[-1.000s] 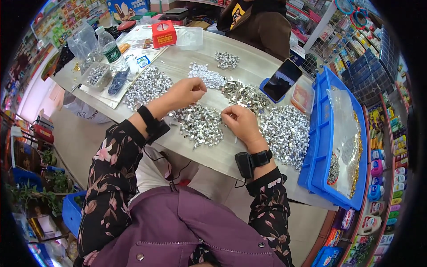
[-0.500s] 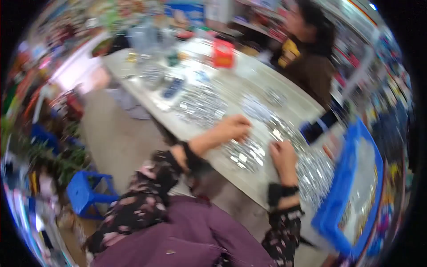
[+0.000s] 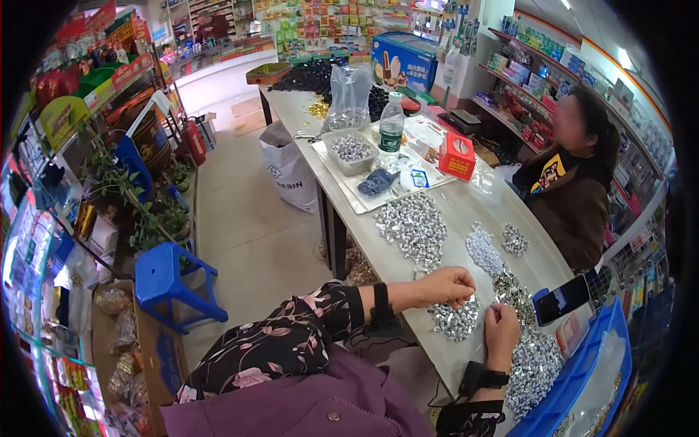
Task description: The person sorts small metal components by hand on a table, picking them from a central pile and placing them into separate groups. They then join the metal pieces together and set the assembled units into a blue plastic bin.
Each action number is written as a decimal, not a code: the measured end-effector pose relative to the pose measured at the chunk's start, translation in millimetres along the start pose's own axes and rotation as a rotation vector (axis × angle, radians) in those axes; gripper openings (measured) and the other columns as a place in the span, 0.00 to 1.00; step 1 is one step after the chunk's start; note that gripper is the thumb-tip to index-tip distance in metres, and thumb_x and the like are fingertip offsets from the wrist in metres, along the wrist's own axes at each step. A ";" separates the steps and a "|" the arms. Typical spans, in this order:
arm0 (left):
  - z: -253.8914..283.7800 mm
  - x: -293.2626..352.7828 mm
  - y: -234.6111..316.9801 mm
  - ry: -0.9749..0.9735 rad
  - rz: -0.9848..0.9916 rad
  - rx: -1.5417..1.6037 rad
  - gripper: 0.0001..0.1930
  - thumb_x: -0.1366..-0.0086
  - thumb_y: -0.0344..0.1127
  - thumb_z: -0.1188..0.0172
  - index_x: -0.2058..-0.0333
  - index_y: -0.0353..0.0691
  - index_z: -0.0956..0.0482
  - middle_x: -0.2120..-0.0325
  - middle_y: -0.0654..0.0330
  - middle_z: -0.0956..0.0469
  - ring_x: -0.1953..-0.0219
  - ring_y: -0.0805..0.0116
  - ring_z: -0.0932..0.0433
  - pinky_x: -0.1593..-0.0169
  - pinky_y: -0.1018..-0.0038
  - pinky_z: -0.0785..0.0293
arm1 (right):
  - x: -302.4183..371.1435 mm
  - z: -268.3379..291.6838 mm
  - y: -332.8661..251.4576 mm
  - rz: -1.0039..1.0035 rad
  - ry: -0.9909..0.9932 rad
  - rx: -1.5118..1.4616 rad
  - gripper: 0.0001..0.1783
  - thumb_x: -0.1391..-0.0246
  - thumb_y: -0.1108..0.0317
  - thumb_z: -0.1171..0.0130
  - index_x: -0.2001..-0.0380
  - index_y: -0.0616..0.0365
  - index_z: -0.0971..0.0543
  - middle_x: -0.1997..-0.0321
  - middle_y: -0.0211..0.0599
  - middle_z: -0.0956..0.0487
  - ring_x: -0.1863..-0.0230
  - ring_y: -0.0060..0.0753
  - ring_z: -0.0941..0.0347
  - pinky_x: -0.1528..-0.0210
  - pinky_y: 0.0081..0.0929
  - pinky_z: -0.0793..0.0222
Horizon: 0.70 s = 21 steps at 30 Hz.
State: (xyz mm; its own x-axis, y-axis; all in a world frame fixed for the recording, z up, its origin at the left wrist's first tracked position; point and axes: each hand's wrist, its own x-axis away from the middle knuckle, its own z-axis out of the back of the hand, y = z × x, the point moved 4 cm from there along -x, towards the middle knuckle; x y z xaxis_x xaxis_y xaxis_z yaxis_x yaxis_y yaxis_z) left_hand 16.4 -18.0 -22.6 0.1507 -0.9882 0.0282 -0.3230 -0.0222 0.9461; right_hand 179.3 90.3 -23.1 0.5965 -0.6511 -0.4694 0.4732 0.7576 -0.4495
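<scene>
My left hand (image 3: 451, 287) is closed in a pinch above the table, just over a small pile of silvery metal pieces (image 3: 456, 322). My right hand (image 3: 502, 329) is curled shut beside that pile, fingers bent in. Whatever either hand holds is too small or too hidden to name. Right of my right hand spreads a large heap of silver pieces (image 3: 537, 373). Beyond my hands lie a duller metallic heap (image 3: 514, 294) and white pieces (image 3: 482, 247). Another broad silver heap (image 3: 413, 227) lies farther left on the table (image 3: 466, 205).
A phone (image 3: 561, 300) and a blue tray (image 3: 609, 364) stand at the right. Farther off are a water bottle (image 3: 391, 128), a plastic tub of pieces (image 3: 351, 153) and a red box (image 3: 456, 155). Another person (image 3: 575, 189) sits across the table. A blue stool (image 3: 171, 280) stands left.
The view has swung, so the table and hands appear farther right and lower, and the blur is gone. Both hands remain closed near the same small pile.
</scene>
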 end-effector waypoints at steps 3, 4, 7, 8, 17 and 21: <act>0.3 0.7 0.4 0.010 -0.008 -0.008 0.08 0.41 0.32 0.46 0.66 0.35 0.30 0.75 0.63 0.28 0.74 0.76 0.28 0.72 0.80 0.27 | 0.7 0.3 3.2 -0.063 -0.046 0.019 0.06 0.57 0.68 0.41 0.76 0.59 0.24 0.78 0.39 0.28 0.77 0.37 0.30 0.73 0.30 0.35; 0.7 0.6 -0.7 0.009 -0.009 -0.001 0.08 0.41 0.32 0.46 0.66 0.35 0.30 0.75 0.63 0.28 0.74 0.76 0.28 0.72 0.80 0.27 | 1.2 0.4 4.9 -0.061 -0.044 0.020 0.06 0.57 0.68 0.41 0.76 0.59 0.24 0.79 0.39 0.27 0.78 0.36 0.30 0.73 0.30 0.34; 0.3 0.7 -2.7 0.008 -0.010 0.010 0.08 0.42 0.32 0.46 0.66 0.35 0.30 0.75 0.63 0.28 0.74 0.77 0.28 0.71 0.80 0.27 | 1.2 0.1 7.3 -0.057 -0.039 0.020 0.07 0.58 0.68 0.40 0.76 0.60 0.24 0.79 0.39 0.26 0.79 0.35 0.29 0.74 0.29 0.34; -0.6 0.7 -3.8 0.008 -0.004 0.010 0.08 0.42 0.32 0.46 0.66 0.35 0.30 0.75 0.63 0.28 0.75 0.77 0.28 0.71 0.80 0.27 | 1.7 -0.4 8.4 -0.070 -0.046 0.014 0.07 0.58 0.68 0.41 0.76 0.60 0.24 0.79 0.39 0.26 0.78 0.36 0.29 0.74 0.29 0.34; -6.0 -0.5 -13.1 0.012 0.027 -0.008 0.08 0.43 0.32 0.45 0.66 0.35 0.30 0.75 0.63 0.28 0.75 0.77 0.28 0.72 0.80 0.27 | 1.3 3.4 13.3 -0.154 -0.002 -0.100 0.07 0.55 0.67 0.42 0.76 0.60 0.25 0.79 0.38 0.24 0.78 0.31 0.28 0.73 0.26 0.33; -7.0 0.6 -14.2 0.016 0.044 -0.002 0.09 0.43 0.32 0.45 0.66 0.35 0.30 0.75 0.63 0.28 0.75 0.77 0.28 0.72 0.80 0.27 | 0.9 5.2 13.2 -0.203 0.001 -0.140 0.07 0.55 0.67 0.42 0.75 0.61 0.25 0.79 0.37 0.24 0.79 0.30 0.28 0.74 0.25 0.33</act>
State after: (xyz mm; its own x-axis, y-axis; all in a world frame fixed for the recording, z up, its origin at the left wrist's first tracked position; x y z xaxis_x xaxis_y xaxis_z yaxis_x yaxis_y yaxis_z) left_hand 27.6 -17.2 -33.7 0.1515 -0.9856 0.0755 -0.3282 0.0219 0.9444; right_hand 189.4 100.0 -25.5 0.4980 -0.7893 -0.3591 0.4889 0.5976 -0.6355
